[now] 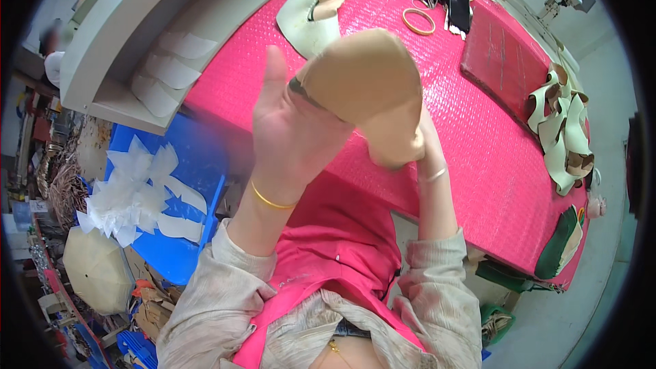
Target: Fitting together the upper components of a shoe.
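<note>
A tan shoe upper [365,75], smooth and curved, is held up in front of me over the pink table. My left hand [297,133] is at its left edge, palm turned up, with the thumb stretched away and the fingers hidden behind or inside the piece. A dark strip shows along the edge by that palm. On the other side, my right hand [430,143] grips the upper near its lower right end; most of its fingers are covered by the piece. Just beyond lies a pale green shoe upper [307,20] on the table.
The pink-covered table [492,184] carries a dark red board [502,58], pale uppers [564,130] at right, a tape roll [418,21] and a black phone [456,5]. At left, a blue stool [164,246] holds white cut pieces [133,195] beside a grey shelf [130,27].
</note>
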{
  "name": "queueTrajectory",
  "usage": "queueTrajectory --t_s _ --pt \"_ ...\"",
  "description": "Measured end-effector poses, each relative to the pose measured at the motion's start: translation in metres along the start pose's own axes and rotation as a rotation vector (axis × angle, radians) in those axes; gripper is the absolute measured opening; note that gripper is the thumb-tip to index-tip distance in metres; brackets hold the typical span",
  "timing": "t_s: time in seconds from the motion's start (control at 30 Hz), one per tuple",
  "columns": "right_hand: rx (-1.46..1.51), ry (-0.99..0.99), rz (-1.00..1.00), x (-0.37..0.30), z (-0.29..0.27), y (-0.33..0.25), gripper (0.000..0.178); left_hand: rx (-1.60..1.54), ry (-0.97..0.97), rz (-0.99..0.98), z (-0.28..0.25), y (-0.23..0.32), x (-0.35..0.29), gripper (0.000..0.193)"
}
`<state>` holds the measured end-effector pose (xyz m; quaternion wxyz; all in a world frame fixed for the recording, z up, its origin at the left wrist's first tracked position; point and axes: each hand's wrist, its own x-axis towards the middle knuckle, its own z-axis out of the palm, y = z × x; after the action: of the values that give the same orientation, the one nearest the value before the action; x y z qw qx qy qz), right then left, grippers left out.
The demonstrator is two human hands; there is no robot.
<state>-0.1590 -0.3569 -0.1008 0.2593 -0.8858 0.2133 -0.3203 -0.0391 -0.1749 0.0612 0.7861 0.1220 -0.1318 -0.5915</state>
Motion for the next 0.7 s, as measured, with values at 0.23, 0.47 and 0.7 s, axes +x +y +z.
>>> queueTrajectory --t_s 0.23,0.47,0.7 --pt "-0.094 0.448 0.307 0.015 -0.103 -0.035 0.025 -0.225 -0.206 -0.036 0.0 -0.014 0.024 0.056" --pt "-0.202 0.481 -0.357 0.046 -0.112 -0.163 0.025 0.541 -0.125 0.162 0.043 -0.025 0.047 0.053" --pt "0.94 0.044 0.137 0.047 -0.129 -0.103 0.019 1.0 -0.108 0.03 0.047 0.0 0.029 0.049"
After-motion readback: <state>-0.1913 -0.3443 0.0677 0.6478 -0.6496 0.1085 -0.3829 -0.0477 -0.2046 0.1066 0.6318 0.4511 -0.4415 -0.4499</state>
